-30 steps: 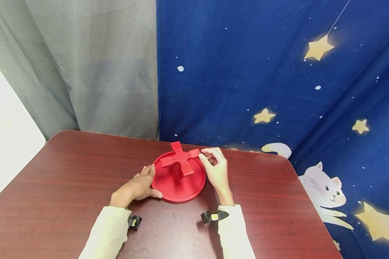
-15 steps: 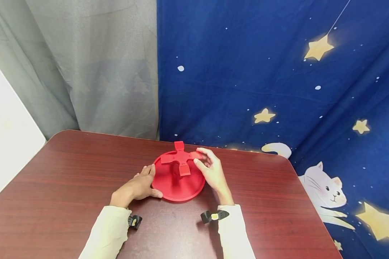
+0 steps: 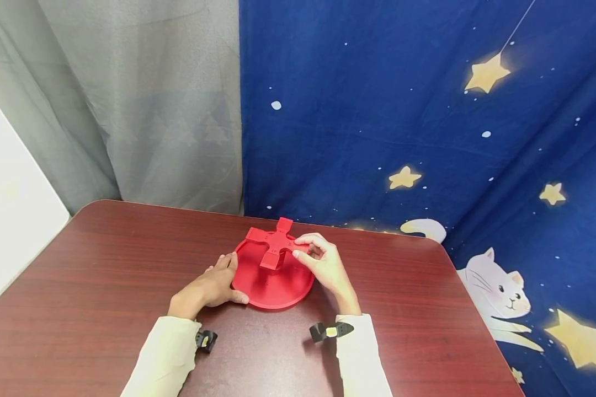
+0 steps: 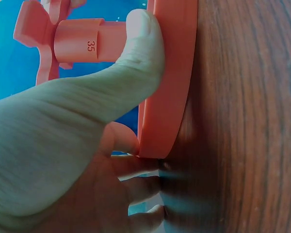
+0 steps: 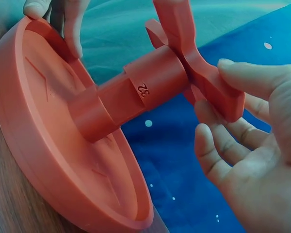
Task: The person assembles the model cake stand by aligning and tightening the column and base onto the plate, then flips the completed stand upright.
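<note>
A round red tray [image 3: 268, 295] with a raised rim lies on the table. From its middle rises a red post [image 5: 114, 99], topped by a four-armed cross [image 3: 277, 241] with numbers marked on it. My left hand [image 3: 213, 284] holds the tray's left side, its thumb [image 4: 140, 43] over the rim and its other fingers spread along the outer edge. With my right hand [image 3: 330, 267] I pinch the right arm of the cross between thumb and fingers. Small numbers also show on the post's collar [image 4: 80, 41] in both wrist views.
The dark reddish wood table [image 3: 104, 286] has rounded back corners. Behind it hang a grey curtain [image 3: 179, 110] and a blue curtain [image 3: 328, 138] with stars and a cat. Black straps with small devices sit on both sleeved wrists.
The cross has turned clockwise as seen from above, with my right hand following its right arm toward me. My left hand and the tray stay in place.
</note>
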Demonstrator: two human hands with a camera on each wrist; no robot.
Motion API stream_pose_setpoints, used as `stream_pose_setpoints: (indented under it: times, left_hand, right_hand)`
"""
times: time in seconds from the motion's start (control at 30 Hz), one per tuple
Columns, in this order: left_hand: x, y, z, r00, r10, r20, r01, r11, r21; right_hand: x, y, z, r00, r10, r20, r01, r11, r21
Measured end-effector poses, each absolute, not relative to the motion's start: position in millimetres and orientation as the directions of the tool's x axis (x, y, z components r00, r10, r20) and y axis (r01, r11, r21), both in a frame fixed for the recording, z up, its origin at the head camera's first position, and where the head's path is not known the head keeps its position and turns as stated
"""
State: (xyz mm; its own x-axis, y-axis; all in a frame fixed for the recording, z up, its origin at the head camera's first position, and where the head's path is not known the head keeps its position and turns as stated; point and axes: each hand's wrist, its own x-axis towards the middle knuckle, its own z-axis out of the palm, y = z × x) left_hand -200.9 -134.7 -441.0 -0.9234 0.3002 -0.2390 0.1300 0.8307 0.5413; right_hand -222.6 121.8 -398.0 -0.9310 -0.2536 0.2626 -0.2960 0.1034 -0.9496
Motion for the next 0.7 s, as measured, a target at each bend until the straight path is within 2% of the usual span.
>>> stream_pose_setpoints:
  times: [0.4, 0.7]
  left_hand:
    - [-198.8, -135.0, -440.5, -0.925, 0.305, -0.228, 0.134, 0.821, 0.554]
    - [-197.8, -134.7, -440.2, -0.924, 0.307, -0.228, 0.136, 0.822, 0.554]
  right_hand:
    - [-220.1, 123.1, -395.7, -0.892, -0.402, 0.205, -0.291, 0.166, -0.942]
    - [-216.2, 122.2, -391.2, -0.879, -0.425, 0.215, -0.332, 0.221, -0.917]
